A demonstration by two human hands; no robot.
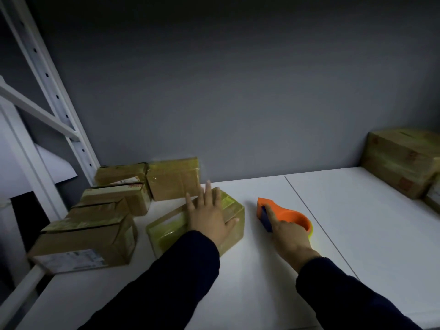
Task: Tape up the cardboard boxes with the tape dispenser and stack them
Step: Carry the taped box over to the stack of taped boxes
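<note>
A small cardboard box [166,228] wrapped in yellowish tape lies on the white table [357,222] in the middle. My left hand [209,214] rests flat on its top with straight, spread fingers. To its right sits an orange tape dispenser [289,214] with a blue part and a yellow-green roll. My right hand [289,236] grips the dispenser, index finger stretched along its top.
Several more cardboard boxes [95,225] crowd the table's left and back left, one [173,178] standing against the grey wall. A larger box [400,160] sits at the far right. A white metal shelf frame [47,75] rises at the left.
</note>
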